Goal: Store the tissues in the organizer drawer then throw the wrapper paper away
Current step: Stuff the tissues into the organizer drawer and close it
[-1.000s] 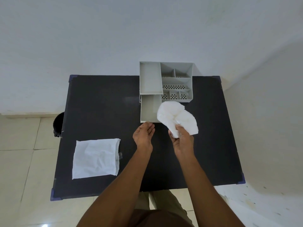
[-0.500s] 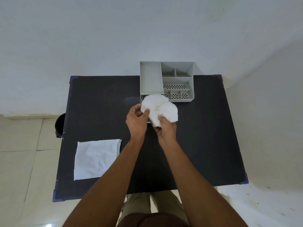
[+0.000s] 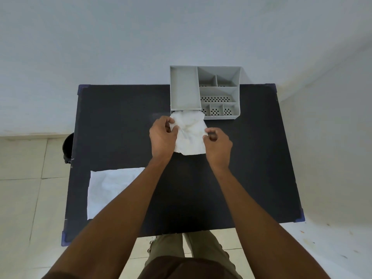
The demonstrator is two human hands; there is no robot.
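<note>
Tissues point(image 3: 189, 135) were held over the pulled-out drawer of the grey organizer point(image 3: 219, 77), pinched at both sides by the left hand point(image 3: 162, 137) and right hand point(image 3: 218, 147). Wrapper paper point(image 3: 108, 190) was left flat at the near left of the black table point(image 3: 120, 117).

Crumpled white tissues point(image 3: 189, 133) cover the grey organizer's point(image 3: 205, 91) open drawer; flat wrapper paper point(image 3: 109, 190) lies well apart.

Tissues point(image 3: 189, 133) cover drawer mouth; organizer point(image 3: 205, 91) blocks far side; table point(image 3: 124, 121) left bare.

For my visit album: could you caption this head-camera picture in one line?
Both hands, left and right, press white tissues into the grey organizer's pulled-out drawer, wrapper paper waiting on the black table.
</note>
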